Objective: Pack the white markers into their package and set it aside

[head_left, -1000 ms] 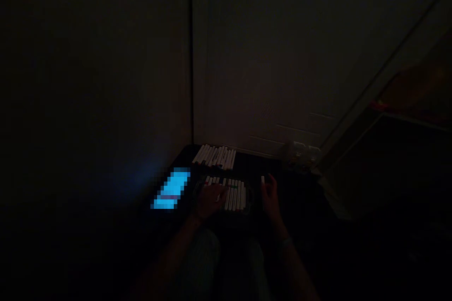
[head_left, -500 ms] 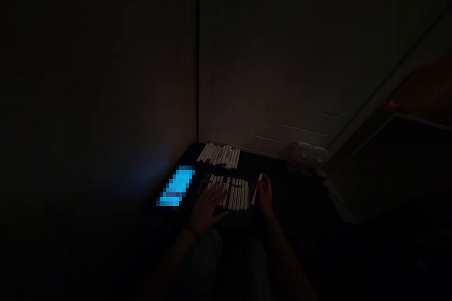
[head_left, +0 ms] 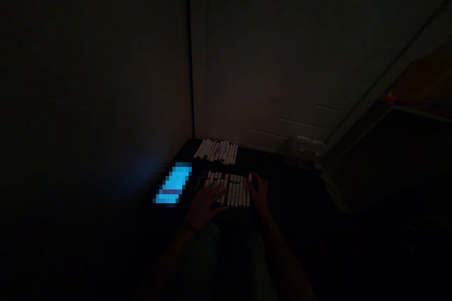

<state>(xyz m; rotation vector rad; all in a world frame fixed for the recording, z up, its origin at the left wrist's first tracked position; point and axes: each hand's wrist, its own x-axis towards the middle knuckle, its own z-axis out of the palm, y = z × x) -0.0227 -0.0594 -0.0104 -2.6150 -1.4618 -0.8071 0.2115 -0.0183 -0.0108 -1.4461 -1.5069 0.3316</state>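
Note:
Several white markers [head_left: 236, 193] lie side by side in a row on the dark table, some with coloured bands near their far ends. My left hand [head_left: 205, 202] rests with spread fingers over the left part of this row and covers some of the markers. At the row's right end, my right hand [head_left: 259, 192] has its fingers closed on a white marker [head_left: 249, 183], which lies against the last markers. Behind the row is a second group of white markers [head_left: 217, 151], slightly fanned out. Dim light hides whatever the front row lies in.
A bright blue blurred screen [head_left: 173, 183] lies left of the markers. Clear plastic cases [head_left: 308, 151] stand at the table's back right, against the wall [head_left: 240, 80]. Another wall [head_left: 106, 80] closes off the left side.
My right hand has moved left with its marker, from beside the row to its right end. My left hand stays spread over the row. The whole view has shifted slightly.

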